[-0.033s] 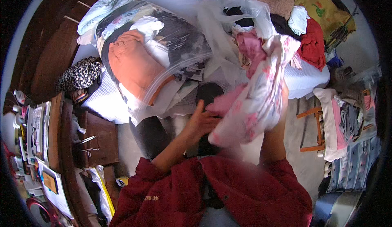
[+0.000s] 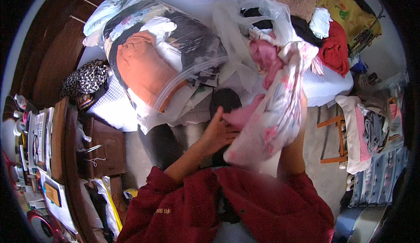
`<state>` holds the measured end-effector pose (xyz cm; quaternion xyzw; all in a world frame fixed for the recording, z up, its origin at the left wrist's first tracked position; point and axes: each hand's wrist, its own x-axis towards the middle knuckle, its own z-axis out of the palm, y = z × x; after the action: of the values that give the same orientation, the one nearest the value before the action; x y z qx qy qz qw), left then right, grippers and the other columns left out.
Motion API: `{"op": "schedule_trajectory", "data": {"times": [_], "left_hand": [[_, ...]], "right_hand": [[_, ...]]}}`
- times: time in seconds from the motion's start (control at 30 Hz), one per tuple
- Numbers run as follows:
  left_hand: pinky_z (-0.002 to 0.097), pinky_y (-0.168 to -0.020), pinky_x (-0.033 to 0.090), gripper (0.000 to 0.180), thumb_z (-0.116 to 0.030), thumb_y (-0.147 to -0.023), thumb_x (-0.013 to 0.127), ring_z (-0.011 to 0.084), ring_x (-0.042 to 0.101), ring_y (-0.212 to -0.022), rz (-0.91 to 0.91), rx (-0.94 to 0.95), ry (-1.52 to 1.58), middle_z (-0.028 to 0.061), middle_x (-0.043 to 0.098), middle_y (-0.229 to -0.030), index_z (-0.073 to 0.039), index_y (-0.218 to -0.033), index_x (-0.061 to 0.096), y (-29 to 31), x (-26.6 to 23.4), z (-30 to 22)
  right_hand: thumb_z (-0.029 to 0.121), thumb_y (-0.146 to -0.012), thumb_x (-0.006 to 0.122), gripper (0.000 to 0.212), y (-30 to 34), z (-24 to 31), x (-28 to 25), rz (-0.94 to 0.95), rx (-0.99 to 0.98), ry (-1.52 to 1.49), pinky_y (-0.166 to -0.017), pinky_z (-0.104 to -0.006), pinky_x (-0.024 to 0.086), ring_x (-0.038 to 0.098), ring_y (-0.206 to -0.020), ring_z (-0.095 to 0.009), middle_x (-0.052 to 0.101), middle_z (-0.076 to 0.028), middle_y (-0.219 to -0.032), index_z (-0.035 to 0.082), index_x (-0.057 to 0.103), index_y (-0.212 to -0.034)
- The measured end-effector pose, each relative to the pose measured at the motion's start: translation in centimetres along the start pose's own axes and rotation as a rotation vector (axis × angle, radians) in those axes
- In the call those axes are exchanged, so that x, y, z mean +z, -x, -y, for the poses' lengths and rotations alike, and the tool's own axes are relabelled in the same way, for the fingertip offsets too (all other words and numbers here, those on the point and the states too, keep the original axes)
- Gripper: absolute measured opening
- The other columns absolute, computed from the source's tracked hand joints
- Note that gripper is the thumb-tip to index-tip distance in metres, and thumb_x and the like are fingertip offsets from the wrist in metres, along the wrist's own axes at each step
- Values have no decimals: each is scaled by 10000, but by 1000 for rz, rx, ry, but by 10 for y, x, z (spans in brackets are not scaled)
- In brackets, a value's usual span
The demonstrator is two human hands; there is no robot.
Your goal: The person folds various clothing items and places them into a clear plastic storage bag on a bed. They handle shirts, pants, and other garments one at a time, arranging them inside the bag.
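Observation:
A white garment with pink flowers and plain pink parts (image 2: 280,107) hangs in front of me, from the bed's edge down toward my lap. My right hand (image 2: 303,105) is behind its right side, mostly covered by the fabric, and appears to hold it up; the fingers are hidden. My left hand (image 2: 217,133) is at the garment's lower left edge beside a pink part, thumb raised and fingers apart. Past my hands, a clear plastic storage bag (image 2: 197,37) lies on the bed, with a folded orange garment (image 2: 144,70) and white clothes inside.
Crumpled clear plastic (image 2: 229,20) lies beside the bag. Red clothes (image 2: 334,46) and dark ones are piled at the bed's right. A black-and-white patterned cloth (image 2: 89,77) sits at the left. A wooden stool (image 2: 334,122) stands on the right; a cluttered desk (image 2: 61,155) runs along the left.
The garment's pink upper part and its lower folds have shifted slightly. My left hand has moved a little to the right, its thumb still up.

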<state>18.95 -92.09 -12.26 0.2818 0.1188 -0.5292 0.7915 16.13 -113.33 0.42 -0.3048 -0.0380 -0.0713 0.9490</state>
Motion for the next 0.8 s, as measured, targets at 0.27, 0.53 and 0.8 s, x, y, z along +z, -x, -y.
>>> {"op": "schedule_trajectory", "data": {"times": [0.27, 0.53, 0.8], "left_hand": [[405, -1076, 424, 737, -497, -915, 654, 238, 519, -1263, 255, 360, -529, 107, 536, -1392, -27, -1434, 422, 7, 0, 5], [374, -947, 515, 647, -200, -860, 778, 218, 620, -1116, 14, 329, -615, 105, 611, -1288, -24, -1397, 463, 39, 6, -2], [496, -893, 503, 533, -393, -903, 647, 399, 624, -1045, -508, 398, -1725, 189, 639, -1163, -5, -1263, 580, 55, 14, -25]], "right_hand": [[332, -996, 580, 427, 7, -50, -29, -367, 133, 219, -879, -332, 539, 656, -1007, -212, 656, -109, -1153, 17, 569, -1284], [425, -971, 606, 653, 34, -86, -66, -92, 613, 199, -958, -398, 531, 587, -1189, -262, 542, -148, -1366, 48, 394, -1460], [313, -946, 632, 521, 16, -134, -34, -120, 565, -4, -973, -389, 527, 642, -1106, -253, 632, -132, -1247, 1, 516, -1347]]}}
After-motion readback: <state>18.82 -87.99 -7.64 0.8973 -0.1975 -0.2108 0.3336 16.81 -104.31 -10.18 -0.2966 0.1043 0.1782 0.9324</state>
